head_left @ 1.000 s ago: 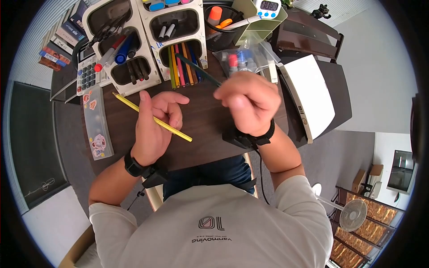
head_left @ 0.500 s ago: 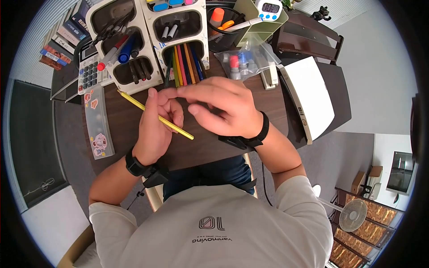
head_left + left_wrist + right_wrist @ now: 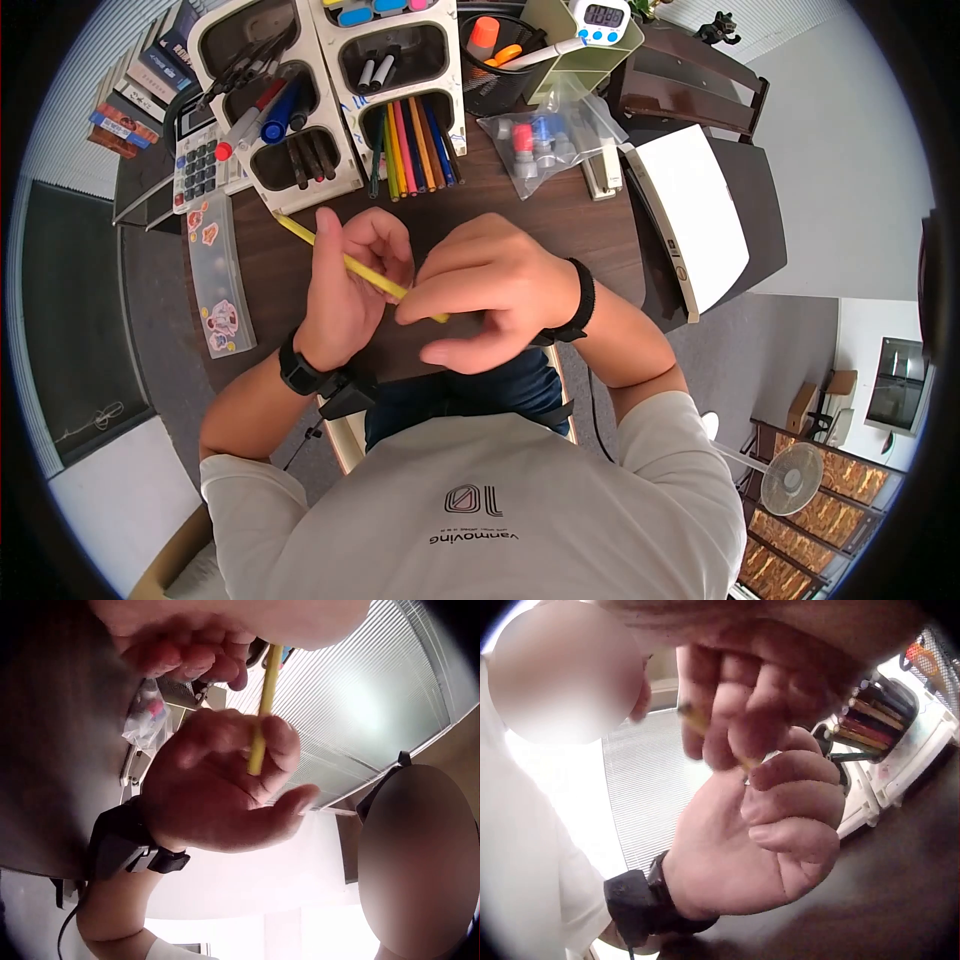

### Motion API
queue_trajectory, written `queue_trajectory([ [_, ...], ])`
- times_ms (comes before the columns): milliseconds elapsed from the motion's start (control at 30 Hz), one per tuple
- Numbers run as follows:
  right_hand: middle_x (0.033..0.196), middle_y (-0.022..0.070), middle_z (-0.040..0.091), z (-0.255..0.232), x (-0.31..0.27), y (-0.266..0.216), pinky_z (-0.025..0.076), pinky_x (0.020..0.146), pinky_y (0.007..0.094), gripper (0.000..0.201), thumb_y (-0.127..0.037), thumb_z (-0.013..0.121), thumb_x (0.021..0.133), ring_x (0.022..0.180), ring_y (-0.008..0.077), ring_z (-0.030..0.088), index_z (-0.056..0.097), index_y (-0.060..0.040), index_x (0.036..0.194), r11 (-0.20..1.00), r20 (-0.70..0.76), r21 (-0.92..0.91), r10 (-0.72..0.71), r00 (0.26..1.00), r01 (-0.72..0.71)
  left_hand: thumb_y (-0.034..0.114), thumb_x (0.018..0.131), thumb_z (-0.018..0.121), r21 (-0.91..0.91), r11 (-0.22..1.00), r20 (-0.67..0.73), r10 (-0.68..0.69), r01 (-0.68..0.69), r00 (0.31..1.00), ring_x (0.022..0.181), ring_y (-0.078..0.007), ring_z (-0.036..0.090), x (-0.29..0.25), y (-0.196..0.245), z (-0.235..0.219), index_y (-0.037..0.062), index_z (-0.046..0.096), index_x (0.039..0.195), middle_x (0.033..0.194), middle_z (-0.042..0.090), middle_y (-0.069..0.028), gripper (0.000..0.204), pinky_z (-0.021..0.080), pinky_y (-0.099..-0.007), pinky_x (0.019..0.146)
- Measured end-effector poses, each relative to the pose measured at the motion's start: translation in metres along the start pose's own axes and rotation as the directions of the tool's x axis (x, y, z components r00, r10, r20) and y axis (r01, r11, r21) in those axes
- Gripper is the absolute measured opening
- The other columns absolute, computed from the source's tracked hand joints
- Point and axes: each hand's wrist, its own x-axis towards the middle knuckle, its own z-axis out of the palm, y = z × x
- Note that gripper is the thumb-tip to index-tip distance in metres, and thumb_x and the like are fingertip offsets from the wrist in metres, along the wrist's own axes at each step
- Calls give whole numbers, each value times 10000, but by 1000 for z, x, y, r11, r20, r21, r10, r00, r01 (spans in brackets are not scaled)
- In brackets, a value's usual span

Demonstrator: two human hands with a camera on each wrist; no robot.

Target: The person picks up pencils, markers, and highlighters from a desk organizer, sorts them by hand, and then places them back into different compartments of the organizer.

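A yellow pencil [image 3: 372,272] lies slantwise across my left hand [image 3: 345,285], gripped between thumb and fingers. My right hand [image 3: 495,290] is over the pencil's lower end, its fingers touching it and its thumb held apart. In the left wrist view, the yellow pencil [image 3: 270,682] runs down between fingers of my right hand [image 3: 225,780]. The right wrist view has my left hand [image 3: 757,832] palm-side with curled fingers, below my right hand [image 3: 742,690]. Several coloured pencils [image 3: 417,150], including a dark green one [image 3: 376,160], stand in a lower organizer compartment.
Beyond my hands stands the white organizer [image 3: 352,150] with pens and markers. A bag of small bottles [image 3: 540,145], a stapler [image 3: 603,172] and a mesh cup [image 3: 492,88] are at the right rear. A sticker-covered case [image 3: 218,280] lies left; a white box [image 3: 692,215] is at right.
The dark green pencil has gone from my right hand into the pencil compartment. My right hand has come back toward my body and left to the yellow pencil's lower end.
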Motion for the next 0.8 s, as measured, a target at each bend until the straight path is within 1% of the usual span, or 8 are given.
queue_trajectory([
  [100, 675, 52, 634, -20, -2, -4, 455, 489, 331, 221, -262, 766, 841, 540, 215, 601, 736, -43, 855, 995, -276, -20, -95, 957, 93, 691, 1061, 179, -62, 998, 37, 29, -26, 999, 603, -122, 453, -1, -2, 0, 62, 550, 929, 681, 492, -13, 742, 366, -257, 589],
  [200, 659, 38, 639, -25, -13, 0, 453, 491, 317, 174, -196, 726, 876, 537, 195, 597, 729, -23, 855, 988, -501, -153, -78, 862, 0, 663, 1073, 205, -83, 996, 78, -15, 22, 997, 585, -127, 458, 2, 1, -5, 53, 562, 982, 693, 494, -23, 713, 381, -264, 576],
  [233, 647, 36, 634, -24, -14, 1, 452, 493, 310, 150, -162, 705, 888, 539, 195, 596, 727, -17, 856, 980, -565, -189, -57, 823, -61, 619, 1088, 243, -66, 994, -6, -83, 82, 997, 581, -126, 461, 3, 4, -3, 46, 568, 1013, 696, 492, -24, 663, 386, -266, 570],
  [300, 670, 39, 636, -23, -7, 2, 442, 492, 291, 99, -118, 715, 893, 535, 169, 577, 736, -21, 883, 969, -569, -231, -61, 820, -88, 575, 1102, 281, -54, 988, -87, -150, 145, 985, 577, -126, 464, 4, 5, 1, 40, 575, 1045, 699, 490, -24, 613, 390, -268, 564],
  [367, 726, 43, 651, -17, -1, 4, 432, 490, 275, 98, -115, 764, 872, 534, 139, 555, 747, -35, 924, 913, -536, -215, 185, 824, -346, 465, 1123, 345, -36, 990, -143, -141, 137, 980, 570, -124, 462, 5, 5, 3, 33, 583, 1085, 700, 475, -17, 495, 390, -269, 553],
  [500, 877, 54, 687, -8, 2, 6, 432, 491, 254, 303, -90, 782, 852, 530, 105, 525, 724, -62, 1148, 904, -469, -174, 273, 840, -391, 412, 1131, 361, -22, 995, -121, -102, 100, 987, 578, -125, 469, 7, 3, 2, 30, 589, 1104, 706, 468, -13, 446, 391, -268, 556],
  [733, 988, 72, 689, -9, 1, 6, 445, 506, 254, 346, -76, 767, 856, 549, 114, 541, 701, -53, 1195, 880, -509, -169, 308, 804, -444, 468, 1125, 348, -38, 990, -77, -139, 136, 987, 603, -113, 449, 6, 3, 0, 78, 569, 1144, 748, 466, 2, 448, 365, -273, 574],
  [800, 1036, 104, 677, -10, 1, 9, 501, 613, 282, 339, -80, 758, 861, 697, 162, 610, 691, -31, 1189, 846, -539, -198, 329, 776, -496, 478, 1122, 347, -91, 986, -99, -151, 142, 984, 611, -116, 461, 6, 4, 0, 80, 563, 1159, 765, 486, -3, 454, 371, -278, 582],
])
